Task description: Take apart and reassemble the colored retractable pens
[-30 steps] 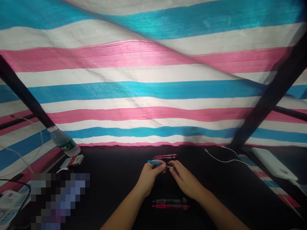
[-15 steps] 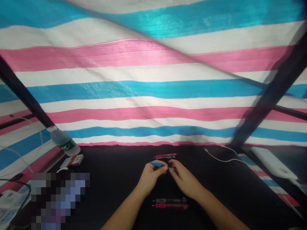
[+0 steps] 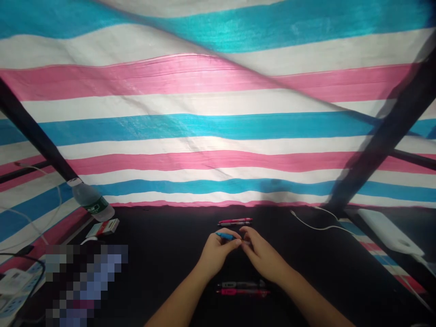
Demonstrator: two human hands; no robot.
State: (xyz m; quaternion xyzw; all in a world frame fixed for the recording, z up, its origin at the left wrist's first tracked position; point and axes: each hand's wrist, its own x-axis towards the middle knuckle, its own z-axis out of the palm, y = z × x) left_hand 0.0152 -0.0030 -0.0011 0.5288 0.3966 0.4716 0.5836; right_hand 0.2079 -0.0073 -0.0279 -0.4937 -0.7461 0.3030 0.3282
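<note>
My left hand point(image 3: 217, 252) is shut on a blue pen point(image 3: 225, 235), whose blue end sticks out to the left of my fingers. My right hand point(image 3: 262, 256) meets it at the fingertips and pinches a small pale piece point(image 3: 246, 242), perhaps part of the pen. Beyond my hands lie a pink pen point(image 3: 235, 220) and a grey pen point(image 3: 235, 224) side by side on the black table top point(image 3: 163, 227). Nearer me, below my hands, are a dark pen point(image 3: 241, 284) and a pink pen point(image 3: 242, 292).
A water bottle point(image 3: 91, 200) and a small red-and-white box point(image 3: 102, 227) stand at the left. A white cable point(image 3: 320, 226) runs to a white power bank point(image 3: 388, 230) at the right. A power strip point(image 3: 13, 282) sits low left, beside a pixelated patch point(image 3: 86, 284). Striped tarp and dark beams stand behind.
The blue pen has shifted right and shows less beyond my left hand. My hands have drawn slightly closer together. The four pens on the table have not moved.
</note>
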